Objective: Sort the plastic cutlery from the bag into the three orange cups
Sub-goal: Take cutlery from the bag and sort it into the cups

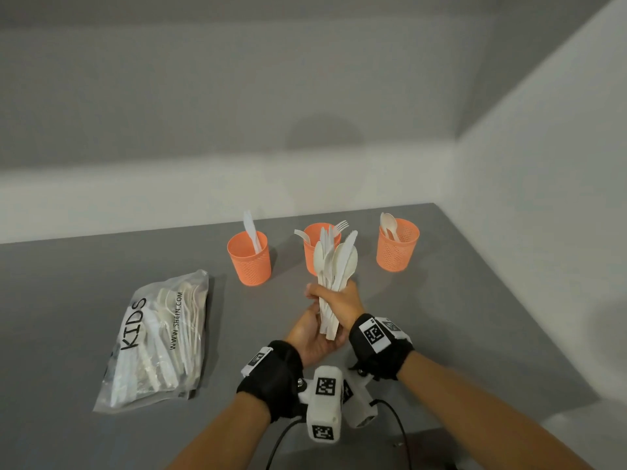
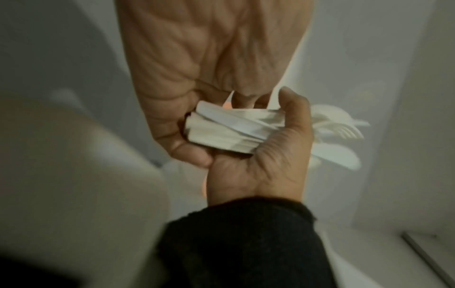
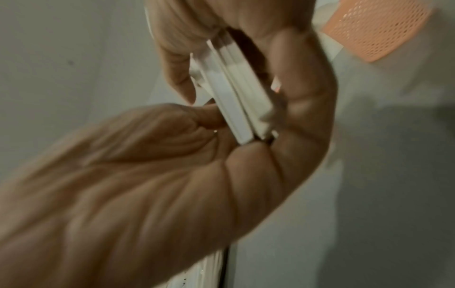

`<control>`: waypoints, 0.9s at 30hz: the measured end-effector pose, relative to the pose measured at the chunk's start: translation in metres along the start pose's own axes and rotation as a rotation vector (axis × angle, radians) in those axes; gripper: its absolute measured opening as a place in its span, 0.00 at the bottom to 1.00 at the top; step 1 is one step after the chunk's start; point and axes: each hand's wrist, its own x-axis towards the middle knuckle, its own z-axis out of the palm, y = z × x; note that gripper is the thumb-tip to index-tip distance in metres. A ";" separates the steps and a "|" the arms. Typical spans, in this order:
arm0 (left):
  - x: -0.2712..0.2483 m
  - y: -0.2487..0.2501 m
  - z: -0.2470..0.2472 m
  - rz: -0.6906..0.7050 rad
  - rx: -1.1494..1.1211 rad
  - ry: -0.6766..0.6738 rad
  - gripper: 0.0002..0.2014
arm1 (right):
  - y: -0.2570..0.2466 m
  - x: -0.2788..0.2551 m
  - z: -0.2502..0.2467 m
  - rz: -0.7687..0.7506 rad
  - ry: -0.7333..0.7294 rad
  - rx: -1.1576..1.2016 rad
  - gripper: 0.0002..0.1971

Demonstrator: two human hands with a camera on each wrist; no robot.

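Observation:
A mixed bundle of white plastic cutlery (image 1: 334, 266) stands upright above the grey table (image 1: 475, 317), in front of the middle cup. My right hand (image 1: 344, 305) grips its handles. My left hand (image 1: 310, 337) cups the handle ends from below, fingers curled round them. The wrist views show the bundle (image 2: 226, 132) (image 3: 236, 93) clamped between both hands. Three orange mesh cups stand behind: the left cup (image 1: 249, 259) holds a knife, the middle cup (image 1: 314, 256) holds forks, the right cup (image 1: 397, 245) holds spoons. The clear bag (image 1: 159, 340) with more cutlery lies at the left.
White walls close off the table at the back and on the right (image 1: 543, 198). Black cables (image 1: 397, 429) trail from the wrist cameras near the front edge. An orange cup (image 3: 379, 31) shows at the top right of the right wrist view.

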 end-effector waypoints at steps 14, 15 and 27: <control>-0.019 0.011 -0.031 -0.033 0.584 0.112 0.17 | 0.016 0.002 0.002 0.212 -0.078 0.145 0.10; -0.020 0.015 -0.034 -0.002 0.660 0.158 0.15 | 0.016 0.005 0.000 0.189 -0.026 0.119 0.11; 0.002 0.055 0.005 0.727 0.827 0.263 0.07 | 0.031 0.029 -0.013 -0.015 -0.049 -0.369 0.05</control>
